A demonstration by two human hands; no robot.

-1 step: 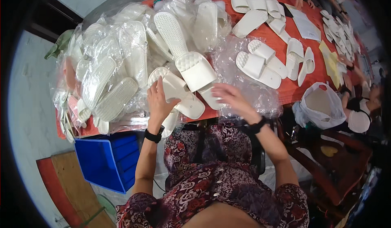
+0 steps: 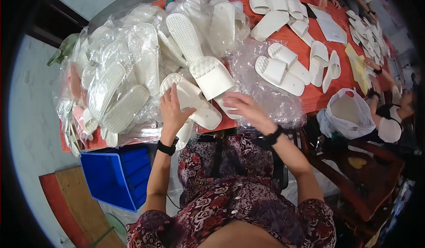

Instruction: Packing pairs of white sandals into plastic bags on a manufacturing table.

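White slide sandal (image 2: 195,101) sat at the red worktop (image 2: 310,93) front edge w/ left hand (image 2: 171,110) gripping its heel. Right hand (image 2: 243,108) was open, flat on clear plastic bag (image 2: 270,102) just beside. Bagged sandals pile (image 2: 119,88) to the left.

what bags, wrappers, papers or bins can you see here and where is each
Heap of clear plastic bags, each holding white slippers: table's left.
Loose clear wrap: under right hand.
White plastic bag: open, beside table's right edge.
White paper sheet: far right.
Blue bin: below table, left.
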